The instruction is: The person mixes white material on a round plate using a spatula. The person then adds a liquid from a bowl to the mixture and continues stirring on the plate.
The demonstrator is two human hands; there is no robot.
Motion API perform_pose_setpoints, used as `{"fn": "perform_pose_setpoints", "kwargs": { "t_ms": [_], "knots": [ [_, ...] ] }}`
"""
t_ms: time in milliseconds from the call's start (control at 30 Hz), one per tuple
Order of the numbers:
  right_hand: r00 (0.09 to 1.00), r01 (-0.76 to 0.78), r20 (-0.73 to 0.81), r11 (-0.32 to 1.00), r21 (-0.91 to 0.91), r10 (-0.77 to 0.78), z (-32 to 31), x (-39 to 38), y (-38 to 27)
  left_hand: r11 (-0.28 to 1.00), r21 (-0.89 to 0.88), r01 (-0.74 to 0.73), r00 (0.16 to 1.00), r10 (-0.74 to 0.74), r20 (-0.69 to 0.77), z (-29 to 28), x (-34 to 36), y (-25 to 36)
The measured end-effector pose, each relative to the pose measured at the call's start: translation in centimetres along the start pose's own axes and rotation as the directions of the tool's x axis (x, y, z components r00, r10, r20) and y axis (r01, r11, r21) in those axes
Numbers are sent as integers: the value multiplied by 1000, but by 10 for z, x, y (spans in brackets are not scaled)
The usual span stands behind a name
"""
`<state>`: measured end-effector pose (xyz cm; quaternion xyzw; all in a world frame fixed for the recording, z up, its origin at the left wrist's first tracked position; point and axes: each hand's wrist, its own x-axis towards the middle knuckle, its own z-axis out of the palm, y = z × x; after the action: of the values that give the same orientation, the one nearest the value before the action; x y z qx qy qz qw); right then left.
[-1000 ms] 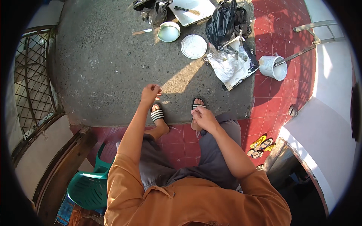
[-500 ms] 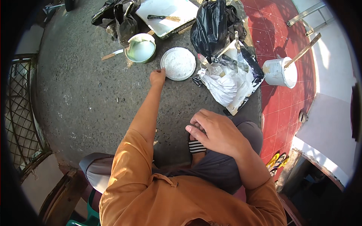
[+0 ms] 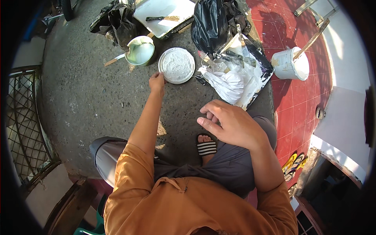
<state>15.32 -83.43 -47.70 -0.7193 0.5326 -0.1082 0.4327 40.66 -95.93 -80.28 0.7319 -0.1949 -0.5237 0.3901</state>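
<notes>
Head view: the lid [image 3: 177,82], coated with white paste [image 3: 176,64], lies flat on the rough floor [image 3: 90,129], between the bowl [image 3: 150,59] and the white bag [image 3: 229,87]. The left hand [image 3: 156,82] meets its near-left rim with bent fingers; whether they pinch the rim or merely rest on it, I cannot tell. The right hand [image 3: 229,124] is empty, loosely curled with the thumb apart, above the striped sandal [image 3: 206,148] and well away from the lid. Held at that one edge, the lid could tip under its own load and smear paste on the fingers or floor. Any swing toward the bowl might knock it and slop the pale liquid inside.
</notes>
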Motion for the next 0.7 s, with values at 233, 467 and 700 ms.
{"fn": "perform_pose_setpoints", "kwargs": {
  "t_ms": [233,467,700],
  "knots": [
    [999,-49,15,999,-8,49,6,10,1,998,-46,48,998,-46,39,-33,-35,3],
    [999,3,45,1000,17,-4,13,9,-14,992,-129,-9,996,20,82,-34,-59,28],
    [997,36,65,999,13,-37,22,12,-24,977,-202,67,989,-38,144,-40,-67,19]
  ]
}}
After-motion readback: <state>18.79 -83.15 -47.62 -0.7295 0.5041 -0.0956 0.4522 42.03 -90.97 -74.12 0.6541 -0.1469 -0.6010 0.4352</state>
